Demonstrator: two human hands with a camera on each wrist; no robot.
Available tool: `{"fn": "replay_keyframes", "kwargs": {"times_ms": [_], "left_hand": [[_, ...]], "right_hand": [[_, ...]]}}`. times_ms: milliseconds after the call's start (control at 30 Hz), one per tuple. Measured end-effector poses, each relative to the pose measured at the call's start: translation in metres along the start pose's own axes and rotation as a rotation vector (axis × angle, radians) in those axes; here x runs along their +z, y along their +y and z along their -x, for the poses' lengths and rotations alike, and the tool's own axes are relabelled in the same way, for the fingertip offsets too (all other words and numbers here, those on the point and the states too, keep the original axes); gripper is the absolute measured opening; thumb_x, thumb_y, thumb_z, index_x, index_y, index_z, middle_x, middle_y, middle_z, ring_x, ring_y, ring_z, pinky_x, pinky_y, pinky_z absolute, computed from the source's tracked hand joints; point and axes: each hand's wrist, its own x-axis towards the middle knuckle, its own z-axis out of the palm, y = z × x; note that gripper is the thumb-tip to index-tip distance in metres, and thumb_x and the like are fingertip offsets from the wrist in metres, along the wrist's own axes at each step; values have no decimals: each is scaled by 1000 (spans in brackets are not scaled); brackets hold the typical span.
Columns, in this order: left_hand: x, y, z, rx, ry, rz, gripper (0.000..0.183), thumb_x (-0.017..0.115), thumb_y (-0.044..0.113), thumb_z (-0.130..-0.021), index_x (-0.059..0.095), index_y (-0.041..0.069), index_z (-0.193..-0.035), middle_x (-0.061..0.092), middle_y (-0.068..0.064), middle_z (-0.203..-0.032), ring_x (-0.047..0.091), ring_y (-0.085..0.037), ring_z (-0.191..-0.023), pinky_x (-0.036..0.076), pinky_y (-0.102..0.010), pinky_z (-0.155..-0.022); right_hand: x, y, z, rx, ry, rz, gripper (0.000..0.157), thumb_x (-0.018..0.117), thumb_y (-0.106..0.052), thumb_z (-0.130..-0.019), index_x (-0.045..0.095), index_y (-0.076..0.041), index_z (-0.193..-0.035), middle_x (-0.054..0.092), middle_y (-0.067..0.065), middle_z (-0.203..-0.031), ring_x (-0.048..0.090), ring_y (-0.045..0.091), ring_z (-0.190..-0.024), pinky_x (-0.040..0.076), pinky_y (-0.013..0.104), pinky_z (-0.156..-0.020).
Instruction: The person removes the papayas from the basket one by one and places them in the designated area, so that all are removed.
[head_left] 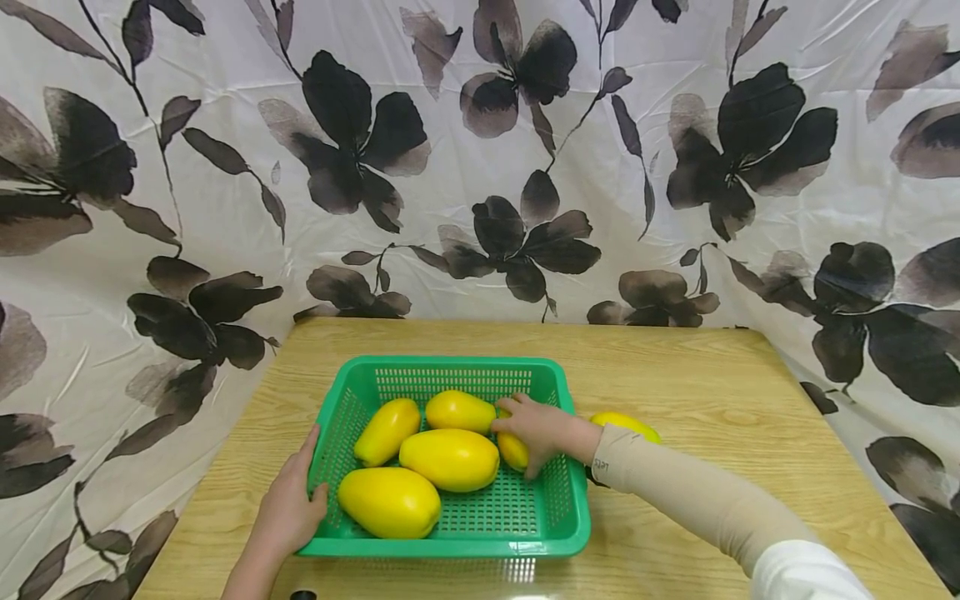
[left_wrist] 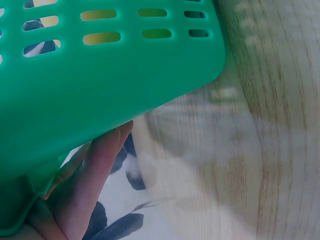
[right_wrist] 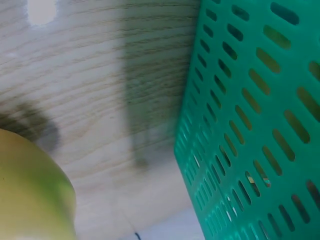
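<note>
A green plastic basket (head_left: 450,546) with slotted sides stands on the table. My left hand (head_left: 288,504) grips its left rim, thumb on the inner side; in the left wrist view the fingers (left_wrist: 95,175) lie against the outer wall. Inside, near the basket's right wall, my right hand (head_left: 543,429) holds a yellow papaya (head_left: 513,451) from above, partly hidden by the fingers. Several other papayas lie to its left, among them a large front one (head_left: 390,502) and a middle one (head_left: 450,460). The right wrist view shows the basket's slotted wall (right_wrist: 250,120) but not the hand.
Outside the basket on the right, another papaya (head_left: 626,425) with a greenish tip lies on the wooden table (head_left: 720,400), partly behind my right forearm. A flowered cloth (head_left: 480,167) hangs behind the table and along both sides. A small dark object (head_left: 303,595) shows at the front edge.
</note>
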Motion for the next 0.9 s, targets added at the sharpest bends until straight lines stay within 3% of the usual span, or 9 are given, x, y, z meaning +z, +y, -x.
{"fn": "replay_keyframes", "kwargs": {"times_ms": [400,900], "left_hand": [[1,-1,-1,26,27,3,76,52,-3,-81,12,-2,-145,35,-36,-130,39,-54,-114,35,-64,-85],[-1,0,0,8,10,1,76,52,-2,-81,11,-2,-145,35,-36,-130,39,-54,-113,36,-64,-84]], "right_hand": [[-13,3,10,-24,71,-7,77,85,-34,-55,54,-21,-125,31,16,-141,30,39,-126,44,46,-88],[-37,0,23,-78,183,-5,80,83,-38,-58,52,-16,-128,30,18,-142,27,42,-128,45,47,-87]]}}
